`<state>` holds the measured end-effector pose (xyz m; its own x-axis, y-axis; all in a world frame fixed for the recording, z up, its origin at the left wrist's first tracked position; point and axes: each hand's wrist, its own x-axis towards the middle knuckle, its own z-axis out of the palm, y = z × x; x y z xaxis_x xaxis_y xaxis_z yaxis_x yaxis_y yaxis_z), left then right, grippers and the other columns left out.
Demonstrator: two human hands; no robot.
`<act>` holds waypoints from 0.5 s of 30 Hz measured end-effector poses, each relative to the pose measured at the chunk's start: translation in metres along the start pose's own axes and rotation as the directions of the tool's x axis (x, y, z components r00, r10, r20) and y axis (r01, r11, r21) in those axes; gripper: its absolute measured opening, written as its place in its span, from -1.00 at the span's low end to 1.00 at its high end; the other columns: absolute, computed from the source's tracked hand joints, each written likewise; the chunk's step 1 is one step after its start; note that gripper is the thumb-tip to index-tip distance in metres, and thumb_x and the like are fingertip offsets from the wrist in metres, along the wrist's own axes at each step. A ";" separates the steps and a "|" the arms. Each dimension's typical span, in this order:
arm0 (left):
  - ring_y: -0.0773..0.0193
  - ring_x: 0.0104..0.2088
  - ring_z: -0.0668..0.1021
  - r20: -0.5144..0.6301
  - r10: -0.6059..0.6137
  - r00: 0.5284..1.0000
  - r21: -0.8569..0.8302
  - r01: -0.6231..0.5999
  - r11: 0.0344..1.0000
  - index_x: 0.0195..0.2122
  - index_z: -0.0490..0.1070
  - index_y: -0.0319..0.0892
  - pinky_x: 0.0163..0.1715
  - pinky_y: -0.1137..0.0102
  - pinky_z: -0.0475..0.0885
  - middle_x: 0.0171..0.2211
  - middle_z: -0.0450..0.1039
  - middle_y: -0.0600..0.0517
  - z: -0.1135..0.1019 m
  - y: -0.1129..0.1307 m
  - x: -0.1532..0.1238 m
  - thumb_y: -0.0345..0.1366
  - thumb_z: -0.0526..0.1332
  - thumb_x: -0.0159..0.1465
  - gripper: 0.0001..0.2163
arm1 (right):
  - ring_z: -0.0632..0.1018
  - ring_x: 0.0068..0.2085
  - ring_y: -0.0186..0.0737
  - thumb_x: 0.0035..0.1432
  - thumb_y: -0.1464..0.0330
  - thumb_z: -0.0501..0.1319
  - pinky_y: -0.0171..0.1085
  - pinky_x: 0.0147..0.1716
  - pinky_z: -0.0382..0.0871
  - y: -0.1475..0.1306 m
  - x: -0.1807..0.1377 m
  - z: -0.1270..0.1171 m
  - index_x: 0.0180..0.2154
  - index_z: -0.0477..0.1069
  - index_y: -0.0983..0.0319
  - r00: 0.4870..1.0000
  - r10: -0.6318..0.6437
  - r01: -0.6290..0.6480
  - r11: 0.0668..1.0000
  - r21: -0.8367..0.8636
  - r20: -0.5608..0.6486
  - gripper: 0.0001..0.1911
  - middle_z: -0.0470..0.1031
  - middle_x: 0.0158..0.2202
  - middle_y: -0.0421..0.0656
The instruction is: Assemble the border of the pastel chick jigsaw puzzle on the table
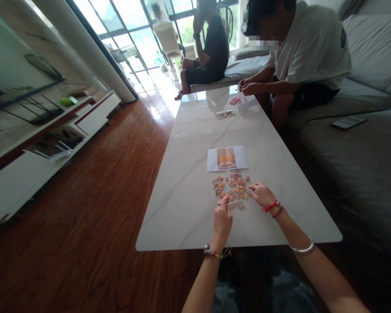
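Small jigsaw pieces (237, 188) lie in a loose heap on the near half of the white counter (182, 208). Just past them is a picture sheet (226, 158). Farther back are a flat packet (225, 114), a little pink pile (235, 101) and a person in a white shirt (316, 48). The left hand (223, 217) points forward; the right hand (262, 194) slants in leftward. I can't tell whether either hand's fingers pinch a piece.

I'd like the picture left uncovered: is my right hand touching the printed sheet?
Apart. The head view shows white tabletop between your right hand and the nearest corner of the printed sheet.
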<state>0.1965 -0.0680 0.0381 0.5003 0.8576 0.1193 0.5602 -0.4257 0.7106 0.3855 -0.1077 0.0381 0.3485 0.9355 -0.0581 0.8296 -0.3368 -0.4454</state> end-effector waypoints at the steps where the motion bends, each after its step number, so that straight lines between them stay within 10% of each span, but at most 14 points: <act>1: 0.29 -0.13 0.45 -0.040 -0.014 0.999 -0.031 0.013 0.999 -0.03 0.24 -0.18 -0.13 0.35 0.36 -0.13 0.40 -0.07 -0.005 -0.001 0.004 -0.50 -0.07 0.17 -0.65 | 0.43 -0.27 -0.28 0.04 0.45 0.08 -0.35 -0.22 0.26 0.004 0.000 0.001 -0.23 0.42 0.29 1.000 -0.004 0.004 1.000 -0.004 0.018 -0.76 0.39 -0.27 -0.07; 15: 0.27 -0.17 0.45 0.095 0.059 0.994 0.176 -0.075 0.982 -0.17 0.33 -0.15 -0.14 0.35 0.36 -0.11 0.36 -0.03 -0.008 0.005 -0.017 -0.46 -0.01 0.17 -0.75 | 0.43 -0.29 -0.32 0.01 0.48 0.12 -0.37 -0.27 0.26 0.019 -0.003 0.008 -0.34 0.38 0.30 0.997 -0.042 0.039 0.998 0.044 0.057 -0.88 0.38 -0.29 -0.10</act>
<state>0.1849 -0.0824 0.0453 0.5929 0.7998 0.0940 0.6287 -0.5327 0.5666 0.3964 -0.1158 0.0224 0.2880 0.9534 -0.0901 0.8229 -0.2946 -0.4859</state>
